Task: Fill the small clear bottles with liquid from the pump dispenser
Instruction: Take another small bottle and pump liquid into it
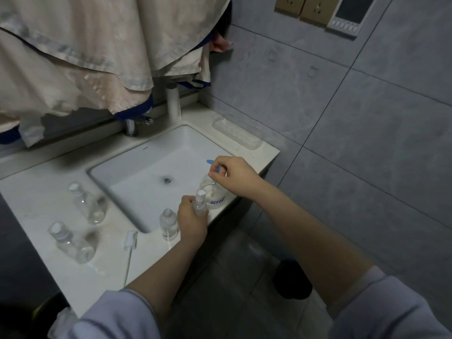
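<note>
My left hand (190,220) grips a small clear bottle with a white spray top (200,204) at the counter's right front edge. Just behind it stands the large clear pump dispenser (215,192) with a blue-printed label. My right hand (232,176) pinches its blue pump head (212,163) from above. An uncapped small clear bottle (168,223) stands just left of my left hand. Two capped small clear bottles (86,201) (69,241) stand on the left of the counter. A loose white spray cap with its dip tube (129,243) lies on the counter.
The white sink basin (137,167) with a drain fills the counter's middle, the tap (132,126) behind it. A clear tray (236,133) sits at the back right, a white cylinder (173,101) by the wall. Cloths hang above. A dark bin (292,278) stands on the floor.
</note>
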